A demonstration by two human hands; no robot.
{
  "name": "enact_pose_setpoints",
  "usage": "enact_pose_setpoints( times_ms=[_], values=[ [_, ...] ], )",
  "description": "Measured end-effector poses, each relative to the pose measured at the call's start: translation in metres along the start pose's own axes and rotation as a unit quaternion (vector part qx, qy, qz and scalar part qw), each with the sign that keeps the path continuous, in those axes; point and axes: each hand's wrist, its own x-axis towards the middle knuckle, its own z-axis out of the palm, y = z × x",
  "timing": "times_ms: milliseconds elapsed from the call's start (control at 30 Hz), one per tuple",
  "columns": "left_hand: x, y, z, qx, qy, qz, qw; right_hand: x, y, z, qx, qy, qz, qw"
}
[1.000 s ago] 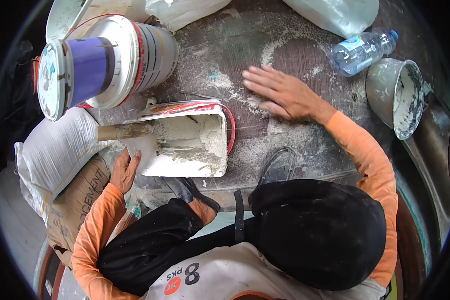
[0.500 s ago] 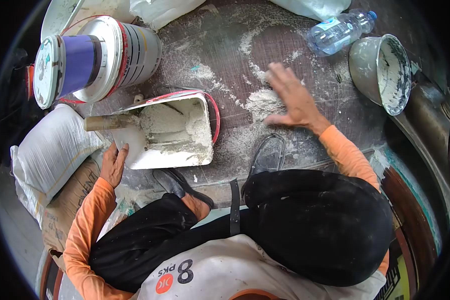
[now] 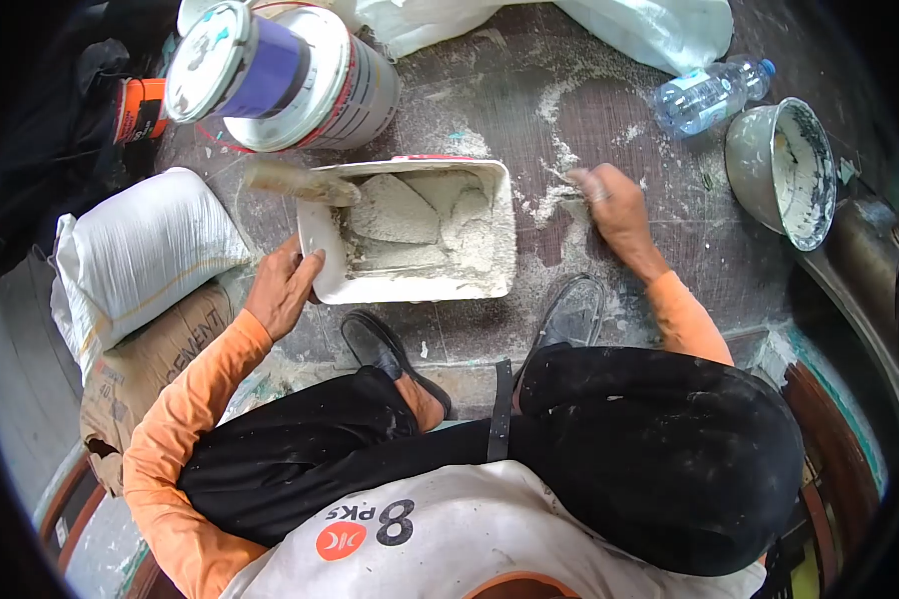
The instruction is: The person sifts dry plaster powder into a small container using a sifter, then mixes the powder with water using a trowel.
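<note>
My left hand (image 3: 284,287) grips the left rim of a white rectangular tub (image 3: 410,291), thumb over the edge. Pale powdery material (image 3: 474,225) lies inside the tub, and a trowel with a wooden handle (image 3: 300,184) rests in it, its blade partly coated. To the right of the tub, my right hand (image 3: 619,215) is low over the dusty floor, fingers curled together and slightly blurred. Whether anything is between those fingers is too small to tell. Scattered white powder (image 3: 559,158) lies beside its fingertips.
Stacked paint buckets (image 3: 370,98) stand at the upper left, near a white sack (image 3: 150,255) and a brown cement bag (image 3: 160,354). A plastic bottle (image 3: 707,97) and a metal bowl (image 3: 754,165) are at the upper right. My shoes are below the tub.
The view has shifted. My right hand has gone from spread to curled, and the powder heap near it is smaller. The tub sits more level, with more powder showing at its right side.
</note>
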Motion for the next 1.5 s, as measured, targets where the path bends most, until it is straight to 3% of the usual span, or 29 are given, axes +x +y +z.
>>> enact_pose_setpoints(
  times_ms=[33,167,233,267,300,333,400,467,533,567,633,667,733,867,900,967,1067,1133,1200,1267,1300,1333,1400,1467,1500],
  values=[
    [-0.001,0.005,0.000,0.003,-0.007,0.012,1.000,0.004,-0.014,-0.007,0.151,0.021,0.079,0.985],
    [-0.007,0.042,-0.003,0.024,-0.020,0.035,0.999,0.002,-0.106,-0.064,0.246,0.033,0.059,0.967],
    [-0.006,0.043,-0.003,0.021,-0.022,0.041,0.999,0.000,-0.154,-0.055,0.275,0.098,-0.186,0.938],
    [-0.003,0.036,-0.002,0.050,-0.014,0.068,0.996,0.006,-0.158,-0.039,0.188,0.117,-0.324,0.920],
    [-0.002,0.031,-0.001,0.078,-0.006,0.093,0.993,0.004,-0.161,-0.014,0.165,0.077,-0.374,0.909],
    [-0.002,0.029,0.000,0.078,-0.004,0.094,0.993,-0.001,-0.155,0.000,-0.005,-0.080,-0.320,0.944],
    [0.002,0.027,-0.002,0.028,-0.021,0.075,0.997,-0.012,-0.137,0.014,0.018,-0.038,-0.335,0.941],
    [0.001,0.028,-0.006,0.015,-0.021,0.045,0.999,-0.013,-0.090,-0.015,0.171,0.027,-0.253,0.952],
    [0.002,0.023,-0.004,0.009,-0.042,0.026,0.999,-0.036,-0.061,-0.052,0.047,0.113,-0.052,0.991],
    [0.008,0.010,-0.005,-0.006,-0.038,0.048,0.998,-0.045,-0.028,-0.056,0.038,0.125,-0.049,0.990],
    [0.015,-0.006,-0.010,-0.026,-0.055,0.061,0.996,-0.067,0.049,-0.039,-0.184,0.154,0.049,0.969],
    [0.020,-0.010,-0.012,-0.027,-0.063,0.066,0.995,-0.070,0.051,-0.038,-0.190,0.157,0.055,0.968],
    [0.026,-0.018,-0.015,-0.023,-0.044,0.023,0.999,-0.068,0.044,-0.016,-0.298,0.099,0.014,0.949],
    [0.030,-0.016,-0.021,-0.031,-0.029,0.035,0.998,-0.026,-0.006,0.027,-0.237,0.005,-0.132,0.962],
    [0.032,-0.019,-0.023,-0.031,-0.033,0.027,0.999,-0.027,-0.011,0.031,-0.235,0.000,-0.131,0.963],
    [0.033,-0.023,-0.031,-0.028,-0.033,0.029,0.999,-0.024,-0.018,0.033,-0.161,-0.132,-0.240,0.948],
    [0.035,-0.033,-0.044,-0.012,-0.033,0.030,0.999,-0.034,-0.010,0.009,-0.127,-0.112,-0.223,0.960],
    [0.035,-0.035,-0.049,-0.008,-0.039,0.041,0.998,-0.049,-0.015,-0.010,-0.193,-0.066,-0.227,0.952],
    [0.040,-0.038,-0.053,0.004,-0.053,0.037,0.998,-0.072,-0.034,-0.025,-0.153,-0.218,-0.253,0.930],
    [0.045,-0.044,-0.054,0.022,-0.050,0.049,0.997,-0.105,-0.062,-0.010,-0.109,-0.379,-0.156,0.906],
    [0.046,-0.042,-0.053,0.022,-0.049,0.058,0.997,-0.116,-0.052,0.013,-0.149,-0.404,-0.230,0.873],
    [0.044,-0.041,-0.052,0.007,-0.050,0.058,0.997,-0.121,-0.044,0.020,-0.158,-0.399,-0.232,0.873],
    [0.045,-0.052,-0.057,0.021,-0.062,0.063,0.996,-0.116,-0.033,0.024,-0.195,-0.309,-0.333,0.869],
    [0.032,-0.044,-0.050,0.005,-0.053,0.055,0.997,-0.081,-0.029,0.012,-0.223,-0.284,-0.331,0.872],
    [0.023,-0.044,-0.046,-0.003,-0.053,0.053,0.997,-0.068,-0.035,-0.001,-0.229,-0.305,-0.287,0.879]
  ],
)
